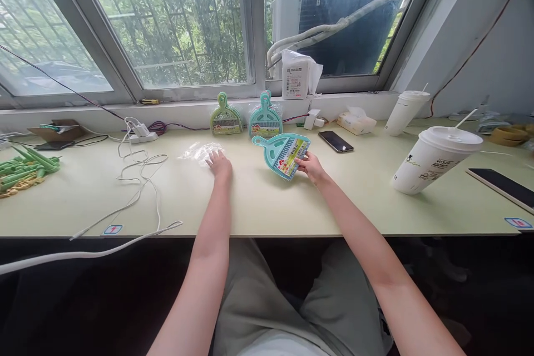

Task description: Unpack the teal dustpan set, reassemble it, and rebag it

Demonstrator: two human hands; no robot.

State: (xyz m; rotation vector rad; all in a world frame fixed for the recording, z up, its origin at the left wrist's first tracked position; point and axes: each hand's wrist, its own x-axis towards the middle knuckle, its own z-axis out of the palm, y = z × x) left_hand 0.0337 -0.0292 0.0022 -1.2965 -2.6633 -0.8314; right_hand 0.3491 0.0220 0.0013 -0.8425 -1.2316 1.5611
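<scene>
My right hand [310, 168] grips a teal mini dustpan and brush set [283, 154] by its printed card at the wide end. The set is tilted above the table, its looped handle pointing left. Fingers spread, my left hand [219, 166] rests on the edge of some crumpled clear plastic bags [199, 152] lying flat. Behind, against the sill, lean a stack of green dustpan sets [226, 117] and a stack of teal dustpan sets [265, 118], both in clear wrapping.
White cables [144, 178] and a power strip [142, 133] lie left, beyond them green and yellow sticks [29, 169]. Right are a phone [336, 141], a tissue pack [356, 121], two lidded cups [434, 161] [406, 113] and a dark tablet-like device [503, 186].
</scene>
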